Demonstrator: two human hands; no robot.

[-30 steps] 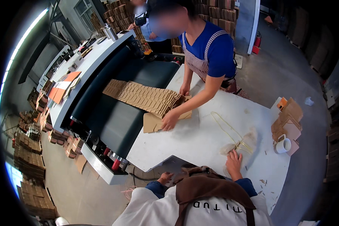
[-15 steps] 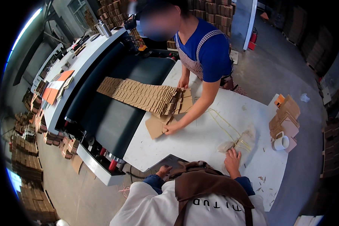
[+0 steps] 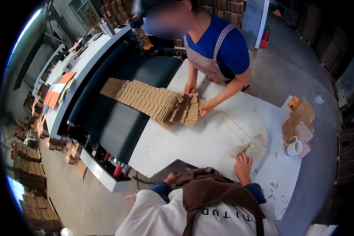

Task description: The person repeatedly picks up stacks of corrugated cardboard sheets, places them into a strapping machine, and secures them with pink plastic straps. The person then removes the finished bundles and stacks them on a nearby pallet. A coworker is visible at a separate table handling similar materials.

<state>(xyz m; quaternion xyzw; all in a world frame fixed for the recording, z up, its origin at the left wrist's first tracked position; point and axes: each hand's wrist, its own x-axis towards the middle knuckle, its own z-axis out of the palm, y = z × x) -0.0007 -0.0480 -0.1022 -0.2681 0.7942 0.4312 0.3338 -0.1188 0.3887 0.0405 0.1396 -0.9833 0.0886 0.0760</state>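
My right hand [image 3: 243, 167] lies on the white table [image 3: 208, 147] with its fingers apart, at the edge of a crumpled clear plastic bag [image 3: 259, 143]. Pale yellow strings [image 3: 234, 125] trail out beside that bag. Low at the table's notched front edge is my left hand [image 3: 172, 178], fingers loosely stretched out and nothing seen in them. Across from me, a person in a blue shirt and checked apron has both hands at a fanned row of brown cardboard pieces [image 3: 143, 98], which runs from the dark belt onto the table.
The machine's dark conveyor belt [image 3: 120, 122] adjoins the table on the left. At the right edge stand a white mug [image 3: 294, 147] and a stack of folded brown cardboard [image 3: 301, 118]. Small scraps [image 3: 273, 188] lie near the right corner. Cardboard stacks [image 3: 29, 181] fill the far left.
The other person's nearer hand has moved back and right, to the end of the cardboard row. The loose front pieces have been drawn in toward the row. My hands have hardly moved.
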